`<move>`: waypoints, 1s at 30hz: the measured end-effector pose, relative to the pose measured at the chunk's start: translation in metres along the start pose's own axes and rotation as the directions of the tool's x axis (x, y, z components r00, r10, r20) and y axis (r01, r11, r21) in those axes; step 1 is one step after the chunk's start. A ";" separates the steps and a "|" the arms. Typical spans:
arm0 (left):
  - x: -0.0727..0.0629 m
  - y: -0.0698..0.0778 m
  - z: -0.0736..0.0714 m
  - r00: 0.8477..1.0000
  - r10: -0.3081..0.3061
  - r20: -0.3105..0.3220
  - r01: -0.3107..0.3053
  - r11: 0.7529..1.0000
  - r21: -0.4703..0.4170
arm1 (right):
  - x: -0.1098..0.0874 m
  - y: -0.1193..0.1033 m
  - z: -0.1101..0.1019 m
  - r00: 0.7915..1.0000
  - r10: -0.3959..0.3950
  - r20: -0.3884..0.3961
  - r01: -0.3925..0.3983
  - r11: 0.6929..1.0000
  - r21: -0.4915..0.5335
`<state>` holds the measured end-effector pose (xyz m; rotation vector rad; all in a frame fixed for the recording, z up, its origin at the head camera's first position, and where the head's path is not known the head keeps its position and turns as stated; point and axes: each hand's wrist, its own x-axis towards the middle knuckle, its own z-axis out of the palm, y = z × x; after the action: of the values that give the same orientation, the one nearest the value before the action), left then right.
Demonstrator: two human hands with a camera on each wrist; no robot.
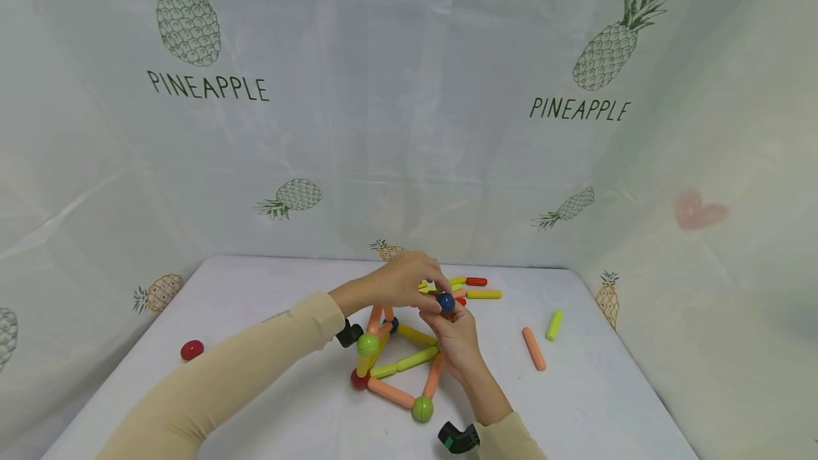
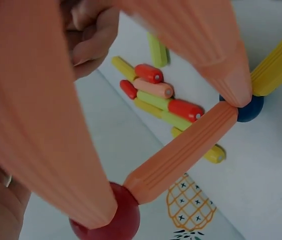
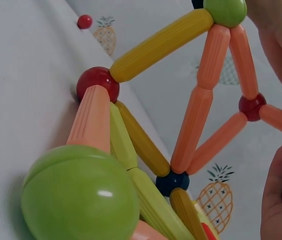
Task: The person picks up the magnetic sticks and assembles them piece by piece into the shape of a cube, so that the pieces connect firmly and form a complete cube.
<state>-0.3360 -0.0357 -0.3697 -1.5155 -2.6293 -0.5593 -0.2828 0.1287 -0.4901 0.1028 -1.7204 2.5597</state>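
Note:
A blue ball [image 1: 445, 302] sits between the fingertips of both hands. My left hand [image 1: 405, 281] reaches over from the left and pinches it with thumb and fingers. From below, my right hand [image 1: 459, 339] holds its lower side with bent fingers, partly hidden. Beside the hands stands a frame of ribbed sticks joined by balls. In the right wrist view it has a large green ball [image 3: 81, 195], a red ball [image 3: 97, 84] and a dark blue ball [image 3: 172, 183]. An orange stick [image 3: 279, 120] runs from a higher red ball [image 3: 252, 107] towards the hands; its far end is hidden.
Loose red, yellow, green and orange sticks [image 1: 483, 294] lie behind the hands. An orange stick [image 1: 533, 348] and a green stick [image 1: 554, 325] lie to the right. A red ball [image 1: 192, 350] rests far left on the white table [image 1: 287, 403]. Pineapple-print cloth [image 1: 409, 126] hangs behind.

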 end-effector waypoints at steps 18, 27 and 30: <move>-0.039 -0.036 -0.020 0.983 -0.165 -0.082 0.148 0.972 -0.184 | 0.001 -0.004 0.003 1.000 -0.007 0.017 0.009 0.993 -0.121; -0.064 -0.052 -0.001 0.966 -0.254 -0.054 0.228 0.929 -0.292 | -0.002 -0.003 0.001 0.999 -0.031 0.009 0.032 0.980 -0.199; -0.065 -0.054 0.007 0.965 -0.255 -0.059 0.221 0.915 -0.337 | -0.003 -0.002 0.000 0.999 -0.039 -0.002 0.038 0.977 -0.208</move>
<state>-0.3470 -0.1110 -0.4059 -1.1913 -2.7618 -1.1139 -0.2796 0.1295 -0.4886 0.1170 -1.9504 2.3335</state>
